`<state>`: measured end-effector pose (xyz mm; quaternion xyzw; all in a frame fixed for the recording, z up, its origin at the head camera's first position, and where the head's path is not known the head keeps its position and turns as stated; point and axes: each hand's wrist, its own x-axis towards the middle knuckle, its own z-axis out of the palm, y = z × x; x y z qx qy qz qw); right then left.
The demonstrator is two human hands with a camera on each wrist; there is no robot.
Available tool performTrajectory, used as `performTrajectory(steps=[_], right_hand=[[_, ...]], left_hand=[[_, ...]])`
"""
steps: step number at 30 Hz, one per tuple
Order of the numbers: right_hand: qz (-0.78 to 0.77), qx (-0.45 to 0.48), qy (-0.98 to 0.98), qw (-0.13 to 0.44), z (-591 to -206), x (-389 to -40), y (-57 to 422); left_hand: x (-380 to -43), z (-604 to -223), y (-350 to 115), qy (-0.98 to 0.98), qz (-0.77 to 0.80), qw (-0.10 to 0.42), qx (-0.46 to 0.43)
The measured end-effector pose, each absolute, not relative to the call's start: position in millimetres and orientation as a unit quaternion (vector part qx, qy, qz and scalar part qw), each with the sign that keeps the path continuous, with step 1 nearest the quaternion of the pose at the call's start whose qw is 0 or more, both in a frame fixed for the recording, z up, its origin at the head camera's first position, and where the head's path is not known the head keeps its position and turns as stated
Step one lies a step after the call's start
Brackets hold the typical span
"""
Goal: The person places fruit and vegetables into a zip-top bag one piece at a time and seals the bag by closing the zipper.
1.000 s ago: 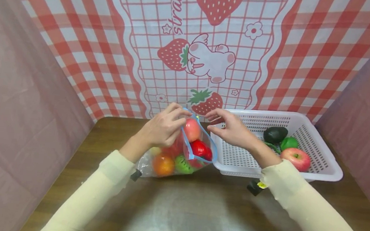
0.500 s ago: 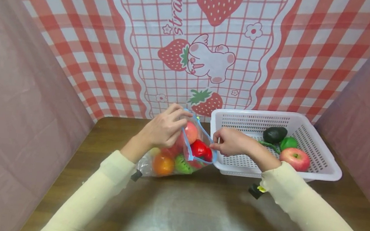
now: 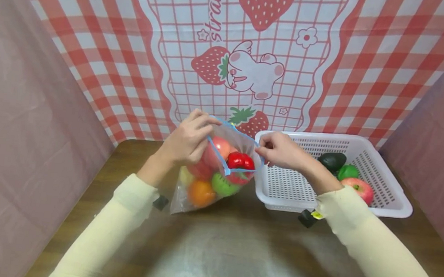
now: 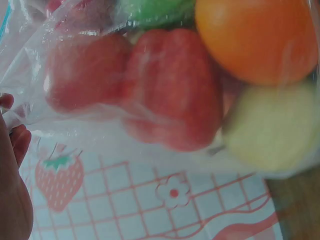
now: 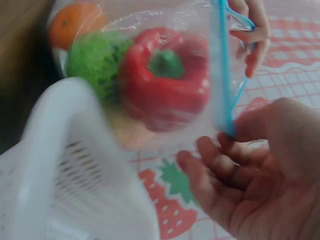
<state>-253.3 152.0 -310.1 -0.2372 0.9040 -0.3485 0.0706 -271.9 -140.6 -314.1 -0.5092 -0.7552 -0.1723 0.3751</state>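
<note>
A clear zip bag (image 3: 180, 200) with a blue zip edge stands filled with toy-like fruit and vegetables, its mouth spread apart. My left hand (image 3: 188, 137) pinches the left side of that mouth. At the opposite corner, thumb and fingers of my right hand (image 3: 284, 152) pinch the blue edge, as the right wrist view also shows. Inside are a glossy red bell pepper (image 5: 165, 95) near the top, an orange (image 3: 201, 194), a green dark-marked fruit (image 3: 225, 185) and a pinkish round fruit (image 3: 220, 148). Through the plastic, the left wrist view shows a pale yellow round fruit (image 4: 272, 127).
Right of the bag, a white perforated basket (image 3: 275, 203) holds an avocado (image 3: 332, 160), a green pepper-like piece (image 3: 348, 172) and a red apple (image 3: 360, 190). My right forearm crosses over its front. Behind the wooden table (image 3: 212, 252) hangs a strawberry-print cloth (image 3: 165, 63).
My right hand came in, its fingers closing on the bag's right edge. Both hands then rose slightly, the left also shifting left; the bag's mouth widened and the bag stands more upright.
</note>
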Motion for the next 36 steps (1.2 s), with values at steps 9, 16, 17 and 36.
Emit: performTrajectory(steps=[9,16,17,36], right_hand=[[-0.525,-0.211,0.822,-0.054,-247,-249,134],[-0.536,-0.228,0.810,-0.061,-233,-248,126],[-0.539,-0.228,0.809,-0.062,-233,-248,126],[-0.513,-0.188,0.837,-0.004,-289,-260,130]], left_hand=[[-276,-278,-162,-0.724,-0.341,0.431,-0.417],[-276,-278,-167,-0.705,-0.377,0.440,-0.408],[-276,-277,-167,-0.704,-0.379,0.440,-0.409],[-283,-274,-169,-0.752,-0.208,0.415,-0.468]])
